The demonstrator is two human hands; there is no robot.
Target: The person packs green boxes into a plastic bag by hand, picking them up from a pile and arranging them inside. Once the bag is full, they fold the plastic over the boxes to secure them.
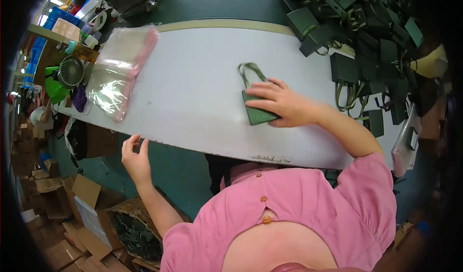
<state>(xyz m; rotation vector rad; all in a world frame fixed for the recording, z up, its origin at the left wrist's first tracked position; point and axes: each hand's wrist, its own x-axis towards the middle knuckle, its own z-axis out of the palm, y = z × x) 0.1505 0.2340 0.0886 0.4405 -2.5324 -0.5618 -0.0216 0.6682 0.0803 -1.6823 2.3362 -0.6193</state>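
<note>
A small dark green gift bag (263, 116) with textured sides and green ribbon handles (251, 68) is on the white tabletop. My right hand (284, 103) is over the bag, its fingers across the face and the thumb by the near right edge. Part of the bag is hidden under the hand, and the fingers are slightly blurred. At the table's near edge, to the left, my left hand (136, 161) is raised with thumb and fingers apart, holding nothing. A stack of clear plastic bags (118, 74) with pink edges lies beyond it.
Many dark green boxes or bags (366, 45) with ribbons are heaped at the right. A small fan (71, 72) and bottles crowd the left end. Cardboard boxes (89, 214) and an open bag of dark green items (137, 236) stand on the floor at left.
</note>
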